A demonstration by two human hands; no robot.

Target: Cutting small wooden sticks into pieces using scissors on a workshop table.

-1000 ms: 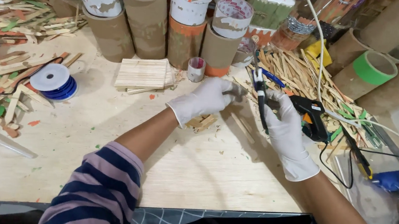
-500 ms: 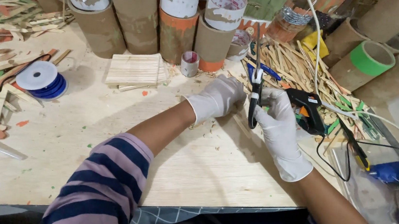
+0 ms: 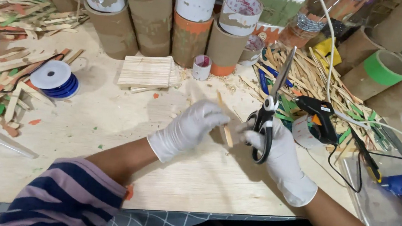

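A: Surroundings noted? 
B: Cardboard tubes [image 3: 151, 12] are ranged along the back of the plywood table [image 3: 110, 134]. A slab of glued sticks [image 3: 146, 71] and a blue wire spool [image 3: 57, 78] lie to the left; a glue gun [image 3: 319, 117] is set on loose sticks to the right.

A: Hands? 
B: Both are gloved in white. The left hand [image 3: 193, 127] is closed on a thin wooden stick [image 3: 224, 122], held tilted above the table centre. The right hand [image 3: 276, 152] is gripped through black-handled scissors [image 3: 269, 109], blades upward, just beside the stick.
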